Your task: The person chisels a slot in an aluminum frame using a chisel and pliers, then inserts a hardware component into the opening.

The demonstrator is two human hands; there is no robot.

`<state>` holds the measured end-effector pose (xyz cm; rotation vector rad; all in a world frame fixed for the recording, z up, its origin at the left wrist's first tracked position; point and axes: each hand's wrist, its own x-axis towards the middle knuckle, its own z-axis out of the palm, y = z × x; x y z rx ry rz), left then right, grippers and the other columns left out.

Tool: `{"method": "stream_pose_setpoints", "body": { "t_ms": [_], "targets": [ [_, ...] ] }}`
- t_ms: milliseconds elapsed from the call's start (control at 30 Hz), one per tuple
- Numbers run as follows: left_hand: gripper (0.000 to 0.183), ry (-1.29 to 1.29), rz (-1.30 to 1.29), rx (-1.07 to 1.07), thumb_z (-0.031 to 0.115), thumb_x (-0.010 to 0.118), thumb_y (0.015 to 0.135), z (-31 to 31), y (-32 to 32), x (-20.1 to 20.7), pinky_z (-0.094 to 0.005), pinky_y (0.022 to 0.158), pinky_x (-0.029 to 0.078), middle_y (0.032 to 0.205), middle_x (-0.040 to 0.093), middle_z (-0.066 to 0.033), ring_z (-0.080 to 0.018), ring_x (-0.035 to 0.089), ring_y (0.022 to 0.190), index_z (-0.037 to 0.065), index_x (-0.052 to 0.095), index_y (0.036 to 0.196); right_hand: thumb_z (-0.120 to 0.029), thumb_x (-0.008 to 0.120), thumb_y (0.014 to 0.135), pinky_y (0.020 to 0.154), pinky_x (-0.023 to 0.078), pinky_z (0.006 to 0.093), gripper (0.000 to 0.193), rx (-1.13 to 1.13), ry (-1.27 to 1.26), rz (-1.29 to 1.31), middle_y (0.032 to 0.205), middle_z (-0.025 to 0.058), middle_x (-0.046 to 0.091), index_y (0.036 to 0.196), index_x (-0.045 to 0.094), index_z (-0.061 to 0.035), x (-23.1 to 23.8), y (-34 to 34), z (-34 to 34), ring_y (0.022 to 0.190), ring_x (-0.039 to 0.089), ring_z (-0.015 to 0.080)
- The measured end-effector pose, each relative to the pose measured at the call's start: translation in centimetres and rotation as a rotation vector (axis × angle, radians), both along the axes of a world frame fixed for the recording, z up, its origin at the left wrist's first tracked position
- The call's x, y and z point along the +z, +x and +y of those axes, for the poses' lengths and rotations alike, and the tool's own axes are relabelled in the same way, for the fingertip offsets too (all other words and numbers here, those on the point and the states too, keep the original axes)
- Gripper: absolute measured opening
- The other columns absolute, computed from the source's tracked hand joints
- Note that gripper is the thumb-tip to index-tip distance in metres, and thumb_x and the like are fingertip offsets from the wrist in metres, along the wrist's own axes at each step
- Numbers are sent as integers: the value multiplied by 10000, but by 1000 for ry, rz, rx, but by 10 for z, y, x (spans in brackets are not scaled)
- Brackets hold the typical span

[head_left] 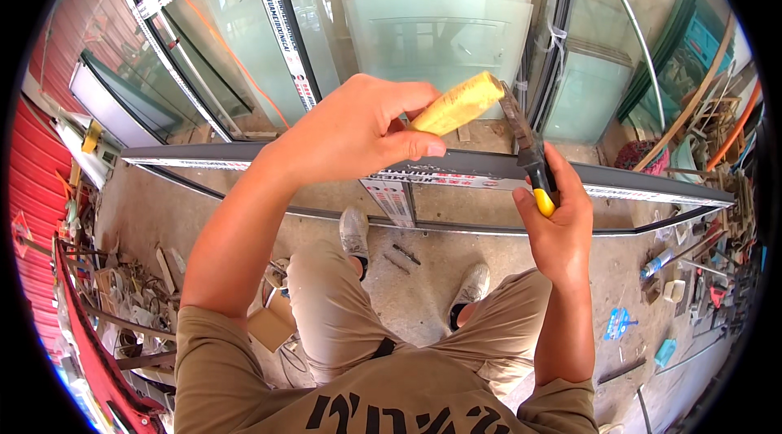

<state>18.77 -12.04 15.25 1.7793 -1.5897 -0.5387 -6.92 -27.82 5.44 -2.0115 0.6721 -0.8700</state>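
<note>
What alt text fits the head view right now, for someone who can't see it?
The left hand grips a yellow wooden handle while the right hand holds a black-and-yellow tool, both above a dark aluminium frame. Below are the person's knees and shoes on a concrete floor, with glass panes ahead.

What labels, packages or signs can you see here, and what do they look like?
Frame tape: white and red printed strip along the dark frame below the hands.
Tape strip: white and red, running up a dark upright bar, upper left.
Blue sheet: flat on the floor, right.
</note>
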Motion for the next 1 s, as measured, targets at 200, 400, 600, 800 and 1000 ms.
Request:
{"method": "stream_pose_setpoints", "body": {
  "t_ms": [200, 400, 600, 800, 1000],
  "targets": [
    [321, -11, -45, -16, 291, 832, 972, 1, -3, 2, -410, 609, 465, 766, 660, -162, -302, 579, 641, 29, 699, 1103, -9, 838, 905, 1031, 547, 353, 625, -17, 14, 2, 1300, 171, 720, 1490, 618, 10, 6, -3, -1, 1150, 705, 241],
    [333, -43, -124, -79, 302, 839, 965, -2, -3, 0, -404, 599, 445, 755, 639, -150, -296, 529, 622, 26, 712, 1102, 54, 728, 1003, 898, 517, 218, 614, -94, 122, -274, 1098, 7, 635, 1582, 542, -34, 62, -11, 7, 1006, 602, 65],
    [306, -18, -116, -60, 222, 862, 961, 0, 3, -7, -319, 615, 492, 773, 724, -82, -139, 649, 674, 2, 733, 1130, 50, 771, 916, 944, 563, 407, 608, 31, -470, 209, 1135, 133, 721, 1502, 624, -12, 104, -9, 9, 1005, 696, 283],
    [246, 17, 42, -44, 199, 837, 988, 0, -1, 2, -300, 638, 521, 824, 774, -66, -104, 716, 751, 5, 738, 1103, 31, 771, 926, 912, 562, 363, 578, -305, -39, -341, 1193, 109, 723, 1483, 630, -33, 107, -12, 19, 999, 691, 217],
    [262, 21, 25, -31, 216, 840, 987, 6, 4, -5, -297, 639, 519, 818, 767, -66, -102, 705, 741, 2, 734, 1094, -13, 758, 958, 888, 574, 357, 560, -154, -218, -123, 1175, 128, 677, 1493, 596, -15, 108, -9, 24, 1033, 693, 233]
  ]
}}
